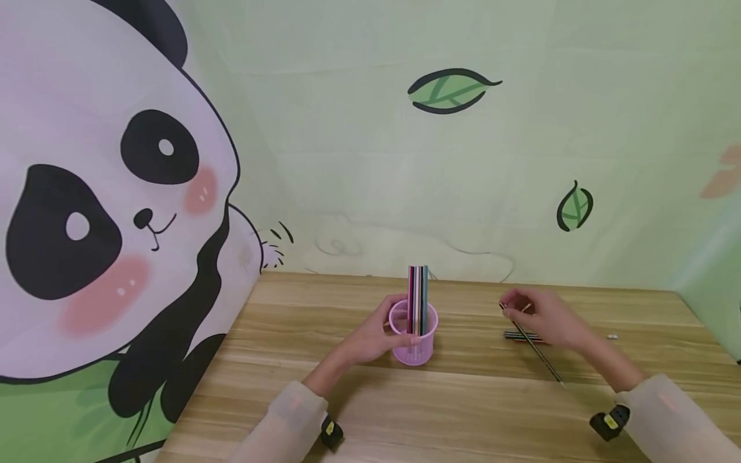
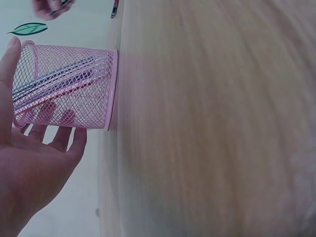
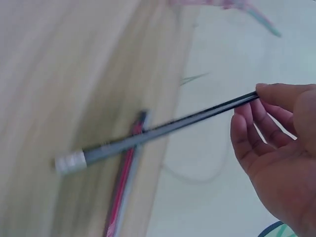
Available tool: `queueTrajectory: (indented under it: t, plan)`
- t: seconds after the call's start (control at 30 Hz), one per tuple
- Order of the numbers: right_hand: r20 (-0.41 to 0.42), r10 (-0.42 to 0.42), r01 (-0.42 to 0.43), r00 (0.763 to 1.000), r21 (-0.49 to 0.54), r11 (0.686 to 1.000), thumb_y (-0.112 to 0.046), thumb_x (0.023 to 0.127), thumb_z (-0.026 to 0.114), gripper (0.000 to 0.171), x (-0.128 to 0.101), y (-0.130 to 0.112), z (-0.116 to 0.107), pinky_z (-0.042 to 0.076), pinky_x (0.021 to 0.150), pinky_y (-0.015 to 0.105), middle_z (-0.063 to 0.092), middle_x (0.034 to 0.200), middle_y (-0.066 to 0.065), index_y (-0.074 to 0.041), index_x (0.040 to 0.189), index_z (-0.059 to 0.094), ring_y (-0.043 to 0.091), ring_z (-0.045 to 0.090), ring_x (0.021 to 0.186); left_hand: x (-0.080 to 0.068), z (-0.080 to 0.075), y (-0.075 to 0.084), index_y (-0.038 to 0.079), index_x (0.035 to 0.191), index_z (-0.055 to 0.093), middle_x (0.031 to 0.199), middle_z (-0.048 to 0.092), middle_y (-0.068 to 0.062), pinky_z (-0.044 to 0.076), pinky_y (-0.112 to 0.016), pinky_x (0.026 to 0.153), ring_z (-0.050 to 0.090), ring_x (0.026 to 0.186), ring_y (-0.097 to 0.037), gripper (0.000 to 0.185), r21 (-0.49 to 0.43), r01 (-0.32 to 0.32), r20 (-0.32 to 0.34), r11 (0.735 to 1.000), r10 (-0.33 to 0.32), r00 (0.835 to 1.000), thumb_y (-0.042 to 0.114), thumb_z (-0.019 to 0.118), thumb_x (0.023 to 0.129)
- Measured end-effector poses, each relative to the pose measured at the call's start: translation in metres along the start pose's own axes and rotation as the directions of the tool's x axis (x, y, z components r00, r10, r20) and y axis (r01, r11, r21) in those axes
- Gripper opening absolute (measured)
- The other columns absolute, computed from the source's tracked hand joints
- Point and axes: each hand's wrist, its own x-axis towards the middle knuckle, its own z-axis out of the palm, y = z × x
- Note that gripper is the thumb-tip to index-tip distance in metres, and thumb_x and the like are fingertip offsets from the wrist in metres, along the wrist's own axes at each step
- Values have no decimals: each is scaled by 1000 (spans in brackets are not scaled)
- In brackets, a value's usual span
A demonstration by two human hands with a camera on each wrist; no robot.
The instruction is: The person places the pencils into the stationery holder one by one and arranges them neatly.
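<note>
A pink mesh pencil cup stands on the table, with several pencils upright inside it. My left hand holds the cup from its left side, thumb on the near side and fingers around the back. In the left wrist view the mesh wall shows the pencils leaning within. To the right, my right hand pinches a dark pencil by one end between thumb and fingertips. The pencil slants down, and its pale eraser end points away from the hand in the right wrist view.
Under my right hand a few more pencils lie on the wooden table; one of them looks red and dark. Behind the table hangs a pale green backdrop printed with a panda and leaves.
</note>
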Motion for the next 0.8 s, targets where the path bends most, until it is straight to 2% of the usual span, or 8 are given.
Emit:
queueTrajectory:
  t: [0.17, 0.37, 0.6, 0.8]
  plan:
    - [-48, 21, -14, 999, 134, 991, -11, 104, 69, 13, 17, -25, -1, 58, 79, 25, 71, 102, 8, -4, 115, 68, 19, 67, 93, -1, 0, 0, 24, 159, 37, 148, 55, -3, 47, -44, 113, 57, 134, -22, 83, -7, 2, 0, 1000, -2, 1000, 30, 85, 92]
    - [-136, 23, 13, 990, 258, 966, -13, 105, 68, 17, 36, -55, 1, 59, 83, 24, 70, 106, 13, -2, 117, 64, 26, 71, 95, 0, 1, 0, 25, 160, 36, 148, 55, -2, 48, -43, 112, 57, 133, -21, 85, 3, 8, -2, 1000, -8, 1000, 31, 86, 91]
    - [-237, -21, 87, 971, 273, 958, -13, 105, 68, 19, 54, -84, -4, 57, 82, 19, 70, 106, 14, 0, 119, 65, 20, 70, 95, 1, 1, 0, 23, 160, 36, 148, 54, -2, 48, -44, 112, 57, 133, -22, 86, -1, 3, 1, 1000, -3, 1000, 30, 87, 90]
    - [-302, -48, 146, 952, 312, 939, -11, 105, 68, 20, 67, -106, -6, 58, 86, 18, 69, 107, 15, 2, 119, 64, 22, 68, 96, 1, 0, -2, 20, 160, 35, 150, 53, -6, 48, -48, 113, 57, 134, -26, 87, -26, -15, 6, 1000, 15, 1000, 27, 87, 91]
